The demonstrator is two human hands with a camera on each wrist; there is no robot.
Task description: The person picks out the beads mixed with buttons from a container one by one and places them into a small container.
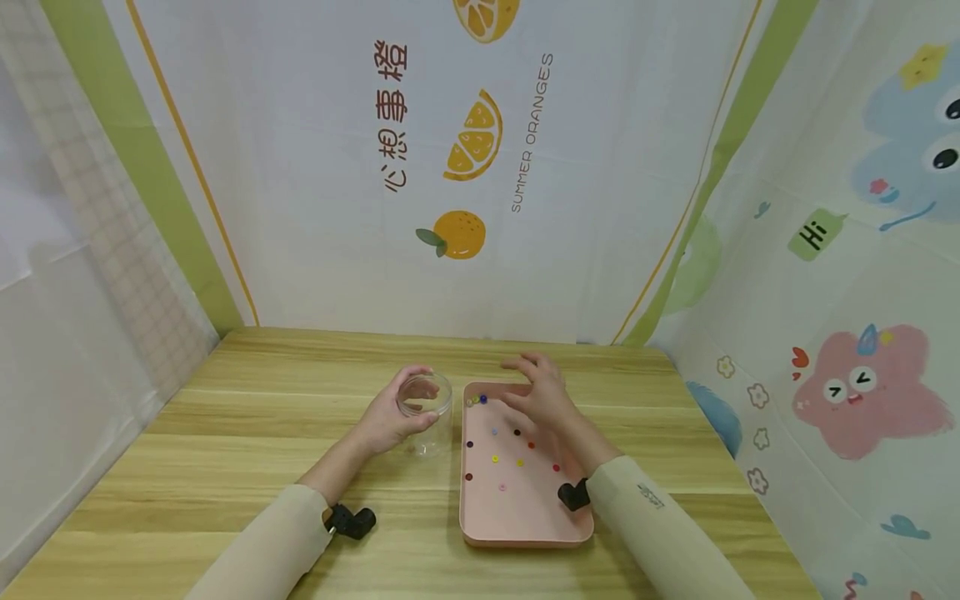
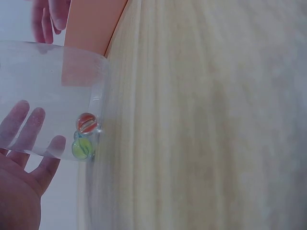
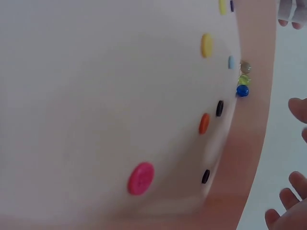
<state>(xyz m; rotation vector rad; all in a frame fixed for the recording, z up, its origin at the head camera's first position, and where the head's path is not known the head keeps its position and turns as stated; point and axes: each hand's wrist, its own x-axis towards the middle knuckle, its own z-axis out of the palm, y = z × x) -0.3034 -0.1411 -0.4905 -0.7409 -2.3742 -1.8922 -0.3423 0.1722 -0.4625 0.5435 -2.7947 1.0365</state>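
My left hand (image 1: 386, 423) grips a clear jar (image 1: 427, 433), thumb and fingers around its sides, left of a pink tray (image 1: 525, 521). Glass marbles lie at the jar's bottom in the left wrist view, among them an orange-striped marble (image 2: 87, 123) and a yellow-green marble (image 2: 82, 148). My right hand (image 1: 546, 398) is over the tray's far right part, fingers apart and loosely bent, holding nothing. Three more marbles sit together in the tray's far left corner, including a blue marble (image 3: 242, 90). Several buttons lie scattered in the tray, such as a pink-red button (image 3: 141, 178).
The tray and jar are on a wood-grain table (image 1: 247, 433). A printed curtain (image 1: 322, 250) hangs behind its far edge, and another patterned curtain (image 1: 847, 292) runs along the right side. The tray has a low raised rim (image 1: 462, 500).
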